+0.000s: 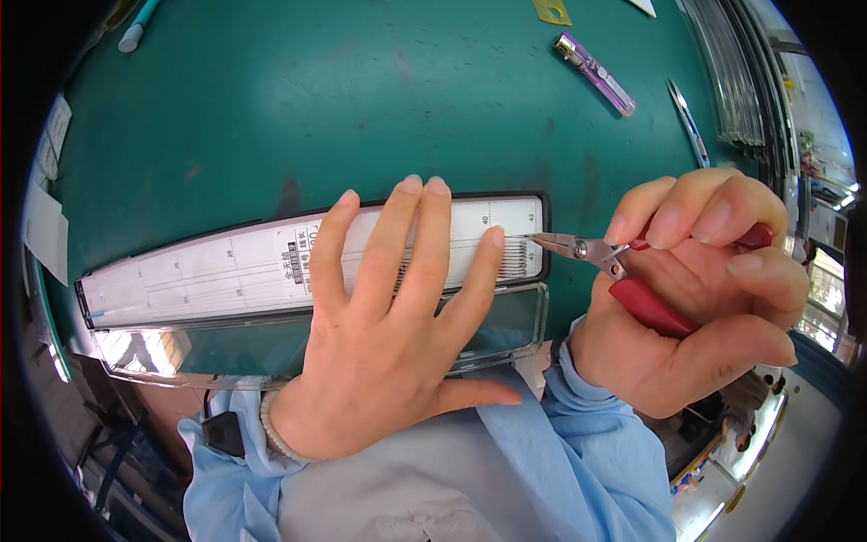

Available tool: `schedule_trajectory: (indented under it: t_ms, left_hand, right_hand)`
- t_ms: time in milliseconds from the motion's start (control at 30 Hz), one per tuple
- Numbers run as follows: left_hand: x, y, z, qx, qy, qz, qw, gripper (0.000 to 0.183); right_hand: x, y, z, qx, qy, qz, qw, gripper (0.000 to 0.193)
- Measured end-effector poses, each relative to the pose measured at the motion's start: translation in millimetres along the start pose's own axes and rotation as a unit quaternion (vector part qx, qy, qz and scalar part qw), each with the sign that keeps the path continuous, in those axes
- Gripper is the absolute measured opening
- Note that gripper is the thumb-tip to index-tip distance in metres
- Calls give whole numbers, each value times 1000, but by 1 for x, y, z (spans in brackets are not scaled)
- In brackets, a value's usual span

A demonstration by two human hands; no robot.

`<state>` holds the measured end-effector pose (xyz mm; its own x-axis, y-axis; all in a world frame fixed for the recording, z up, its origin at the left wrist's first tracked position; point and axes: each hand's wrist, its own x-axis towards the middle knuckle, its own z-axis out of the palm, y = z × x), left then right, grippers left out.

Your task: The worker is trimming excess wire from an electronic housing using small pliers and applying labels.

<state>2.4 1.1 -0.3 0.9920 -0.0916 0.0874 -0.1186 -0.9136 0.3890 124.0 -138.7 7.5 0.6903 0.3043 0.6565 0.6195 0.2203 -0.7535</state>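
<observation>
A long flat black-rimmed case [253,221] lies across the mat in front of me, its white lining printed with ruler marks. At its right end sits a row of fine dark strands or hooks [513,260], too small to make out exactly. My left hand [384,298] rests spread over the lining, palm down, with the index fingertip beside that row. In my right hand [695,271] are red-handled pliers [646,303] with slim pointed jaws. The jaw tips reach over the case's right end, close to the row and just right of my left index fingertip.
The case's clear lid [226,361] lies folded toward me. A purple lighter [596,75], tweezers [689,125] and a yellow tag [552,11] lie farther off on the green mat [271,108]. Clear strips or covers [718,72] are stacked at the far right.
</observation>
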Motion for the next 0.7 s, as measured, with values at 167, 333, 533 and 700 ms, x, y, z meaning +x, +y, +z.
schedule_trajectory:
  t_ms: [167,333,533,700]
  left_hand:
    - [1,1,0,5,-4,-5,1000,100]
    - [1,2,0,4,-4,-2,1000,100]
    - [1,1,0,1,4,0,1000,101]
    - [-1,-1,0,-12,14,1,1000,104]
  right_hand:
    - [1,1,-2,0,-11,-8,1000,49]
    - [1,2,-3,5,-16,-7,1000,48]
    - [6,0,3,29,-24,1,999,48]
    - [10,-6,10,60,-25,9,998,47]
